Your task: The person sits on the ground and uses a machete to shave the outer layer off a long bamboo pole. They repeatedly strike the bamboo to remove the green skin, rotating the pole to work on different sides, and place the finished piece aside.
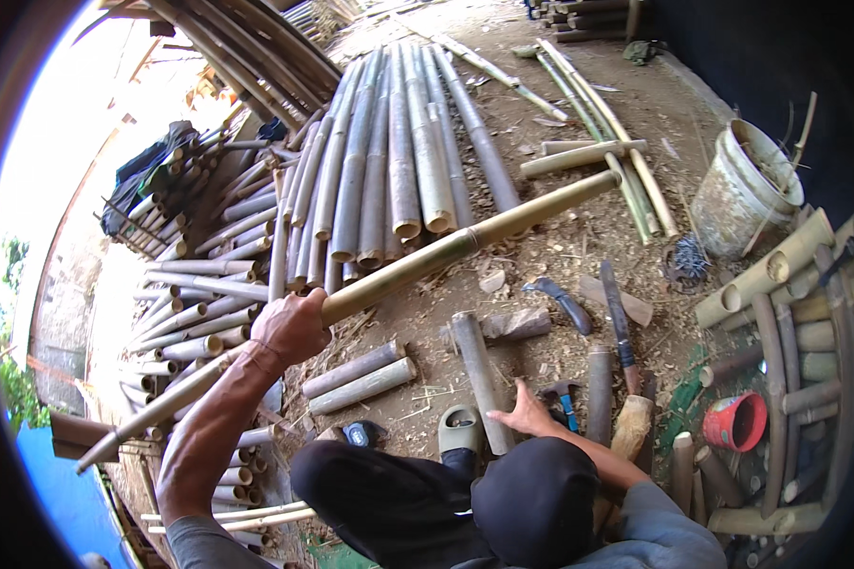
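My left hand is wrapped round a long bamboo pole. The pole slants across the view, its far end raised to the upper right and its near end low on the left. My right hand is spread, thumb and fingers apart, beside a short bamboo piece; whether the fingertips touch it I cannot tell. Close to that hand lies a hammer with a blue handle. A long-bladed knife and a curved dark handle rest on the ground beyond.
Long bamboo poles lie side by side ahead. Cut pieces are stacked at left, others at right. Two short lengths and a tape measure lie near my knee. A dirty white bucket and red pot are at right.
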`<state>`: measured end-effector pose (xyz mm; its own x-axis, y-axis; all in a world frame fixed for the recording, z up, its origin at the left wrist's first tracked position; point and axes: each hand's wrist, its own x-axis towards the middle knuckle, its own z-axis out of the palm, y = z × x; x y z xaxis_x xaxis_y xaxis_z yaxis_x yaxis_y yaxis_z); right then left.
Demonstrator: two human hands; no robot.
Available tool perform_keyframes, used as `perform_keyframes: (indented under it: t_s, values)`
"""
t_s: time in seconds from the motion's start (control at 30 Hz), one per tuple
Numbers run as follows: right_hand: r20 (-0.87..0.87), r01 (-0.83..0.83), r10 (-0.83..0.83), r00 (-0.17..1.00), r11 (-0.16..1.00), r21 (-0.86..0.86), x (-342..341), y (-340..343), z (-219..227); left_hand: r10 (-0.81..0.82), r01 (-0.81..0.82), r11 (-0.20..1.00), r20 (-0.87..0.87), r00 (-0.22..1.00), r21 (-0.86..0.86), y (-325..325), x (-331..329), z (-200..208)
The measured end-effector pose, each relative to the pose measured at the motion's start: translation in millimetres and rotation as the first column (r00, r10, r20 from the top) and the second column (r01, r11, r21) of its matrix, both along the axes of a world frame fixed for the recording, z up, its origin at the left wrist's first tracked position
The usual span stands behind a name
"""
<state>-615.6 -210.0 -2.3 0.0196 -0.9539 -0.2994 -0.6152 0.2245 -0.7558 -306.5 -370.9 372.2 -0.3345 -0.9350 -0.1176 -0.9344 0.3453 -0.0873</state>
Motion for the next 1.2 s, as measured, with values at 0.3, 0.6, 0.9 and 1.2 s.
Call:
perform_keyframes:
  t_s: [0.3, 0.6, 0.9, 1.2]
  values:
    - [0.483, -0.097, 0.241, 0.842, 0.947, -0.305, 122.1, -87.6, 46.0, 0.323, -0.241, 0.844, -0.097, 0.941, 0.479, 11.9, 25.3, -51.2]
    - [-0.443, 0.453, -0.556, 0.703, 0.831, -0.322, -117.6, -90.3, 56.9, 0.521, 0.044, 0.544, -0.378, 0.765, 0.838, 85.5, 53.3, -191.5]
    - [-0.496, 0.535, -0.481, 0.723, 0.844, -0.041, -226.5, -27.8, -41.6, 0.760, -0.009, 0.444, -0.371, 0.534, 0.896, 124.2, 47.1, -241.2]
    - [-0.141, 0.497, -0.542, 0.829, 0.828, -0.258, -162.5, -39.7, 64.0, 0.631, -0.281, 0.632, -0.269, 0.727, 0.723, 236.2, 165.8, -293.9]
